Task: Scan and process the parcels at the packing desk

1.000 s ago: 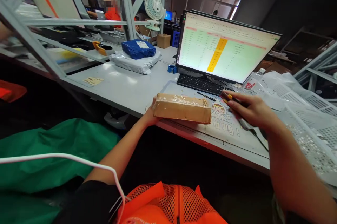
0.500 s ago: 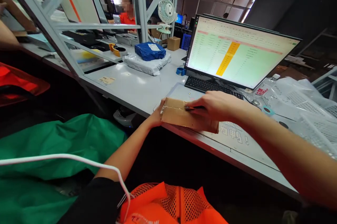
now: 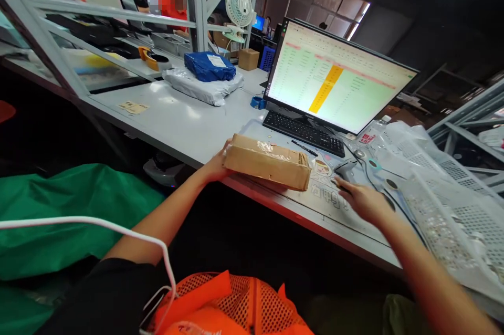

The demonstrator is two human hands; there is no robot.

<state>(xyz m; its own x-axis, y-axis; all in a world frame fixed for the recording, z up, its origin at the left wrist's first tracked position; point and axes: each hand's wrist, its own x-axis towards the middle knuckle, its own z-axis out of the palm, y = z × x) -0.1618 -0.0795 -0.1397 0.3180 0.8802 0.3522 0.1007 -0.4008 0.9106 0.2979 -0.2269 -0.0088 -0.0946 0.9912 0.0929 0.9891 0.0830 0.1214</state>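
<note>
A brown cardboard box (image 3: pixel 268 163) with clear tape on top is tilted over the desk's front edge. My left hand (image 3: pixel 219 167) grips its left end, the fingers partly hidden behind it. To the box's right, my right hand (image 3: pixel 360 199) reaches over the desk with fingers stretched out. Its fingertips are close to a grey device like a handheld scanner (image 3: pixel 346 169); whether they touch it I cannot tell. A black pen-like tool (image 3: pixel 304 147) lies in front of the keyboard (image 3: pixel 303 133).
Behind the keyboard stands a monitor (image 3: pixel 338 77). White perforated baskets (image 3: pixel 433 214) and a plastic bottle (image 3: pixel 372 133) are on the right. A blue parcel (image 3: pixel 210 66) rests on a white parcel (image 3: pixel 202 85) at the back left, near a metal frame (image 3: pixel 199 14) and a fan (image 3: pixel 239 7).
My right hand has let go of the black pen-like tool, now on the desk, and moved right toward the grey device. The box has turned in my left hand, showing its taped top.
</note>
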